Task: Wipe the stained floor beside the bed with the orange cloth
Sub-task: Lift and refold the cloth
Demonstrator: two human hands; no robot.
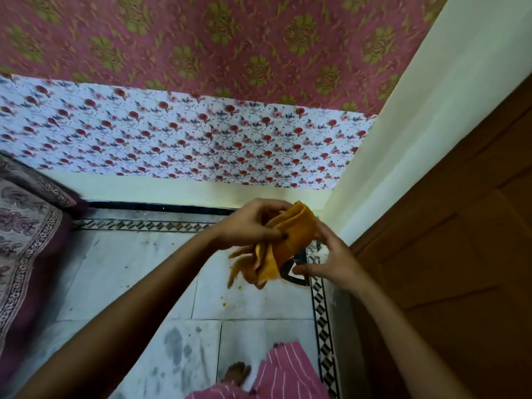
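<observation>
The orange cloth (280, 243) is bunched and folded, held in the air above the floor. My left hand (250, 226) grips its upper left part with fingers closed around it. My right hand (331, 260) touches its right side, fingers curled at the cloth's edge. Below lies the pale marble floor (138, 272) with dark smudges (175, 344) and small yellow specks (223, 302). The bed (26, 240), under a purple patterned cover, stands at the left edge.
A wooden door (460, 254) stands at the right beside a pale wall corner (388, 156). Floral curtains (187, 139) hang on the far wall. A black-and-white tile border (324, 321) runs along the floor's right side. My bare foot (237, 372) and pink striped clothing (282, 372) show below.
</observation>
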